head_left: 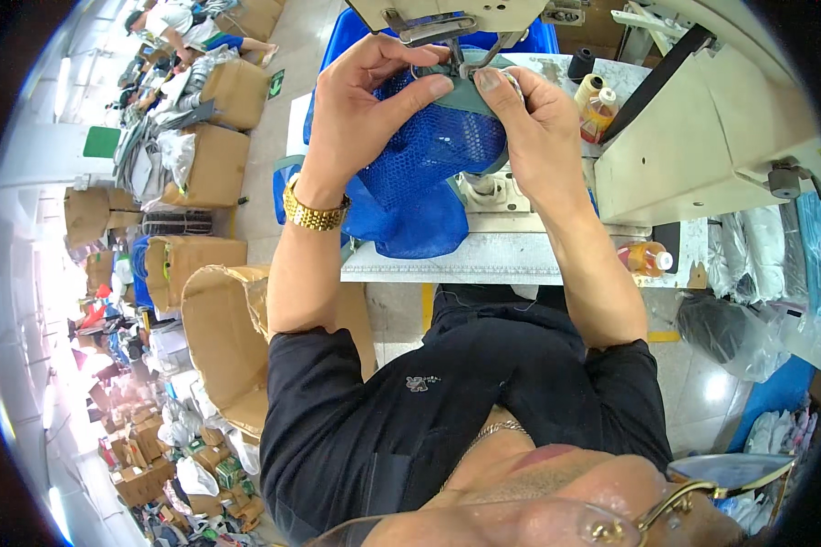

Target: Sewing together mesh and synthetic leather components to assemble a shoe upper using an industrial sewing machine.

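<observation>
Blue mesh fabric [429,146] with a grey-green binding [467,98] is bunched beneath the needle area of a sewing machine [693,137]. On the left of the presser foot [458,62], my left hand [365,105] pinches the binding between thumb and fingers. My right hand [540,128] is closed on the binding's other side, its thumb pressed near the foot. The fabric's lower folds hang over the white table's [511,266] front part. The exact stitching point is partly hidden by fingers and machine parts.
A blue bin [337,41] stands behind the table. Thread cones [589,87] and an oil bottle [598,114] are right of my right hand; another bottle [646,258] lies near the front edge. An open carton [223,346] stands at my left. Plastic-wrapped goods [757,255] hang right.
</observation>
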`<state>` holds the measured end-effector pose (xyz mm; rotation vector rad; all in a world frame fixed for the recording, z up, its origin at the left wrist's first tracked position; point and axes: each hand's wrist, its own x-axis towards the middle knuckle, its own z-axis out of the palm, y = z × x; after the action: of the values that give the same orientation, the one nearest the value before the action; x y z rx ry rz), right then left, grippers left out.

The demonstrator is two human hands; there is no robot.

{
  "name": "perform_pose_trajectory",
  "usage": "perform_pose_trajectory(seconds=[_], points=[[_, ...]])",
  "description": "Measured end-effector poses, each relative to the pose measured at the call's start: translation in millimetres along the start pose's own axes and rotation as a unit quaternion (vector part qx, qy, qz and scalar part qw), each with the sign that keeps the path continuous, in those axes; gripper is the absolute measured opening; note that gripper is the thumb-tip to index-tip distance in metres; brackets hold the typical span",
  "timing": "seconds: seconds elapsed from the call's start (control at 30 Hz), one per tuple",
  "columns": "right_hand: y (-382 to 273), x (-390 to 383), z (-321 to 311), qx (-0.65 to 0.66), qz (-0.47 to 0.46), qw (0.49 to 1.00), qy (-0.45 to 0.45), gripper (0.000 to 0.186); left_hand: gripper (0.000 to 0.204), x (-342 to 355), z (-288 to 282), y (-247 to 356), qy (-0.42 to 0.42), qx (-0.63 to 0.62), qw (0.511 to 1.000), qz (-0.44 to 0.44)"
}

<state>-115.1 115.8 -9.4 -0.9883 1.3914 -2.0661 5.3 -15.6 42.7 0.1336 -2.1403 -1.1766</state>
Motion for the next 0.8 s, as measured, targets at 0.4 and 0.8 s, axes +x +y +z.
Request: perform_pose_trajectory(seconds=[0.4, 0.8], points=[[1.1, 2.6, -6.7, -0.039, -0.017, 0.999, -0.012, 0.030, 0.033, -9.9, 15.9, 23.5, 0.027, 0.276, 0.959, 0.059], [-109.5, -22.1, -105.7, -0.319, -0.263, 0.905, 0.102, 0.023, 0.032, -2.4, 6.3, 3.2, 0.002, 0.074, 0.997, 0.003]])
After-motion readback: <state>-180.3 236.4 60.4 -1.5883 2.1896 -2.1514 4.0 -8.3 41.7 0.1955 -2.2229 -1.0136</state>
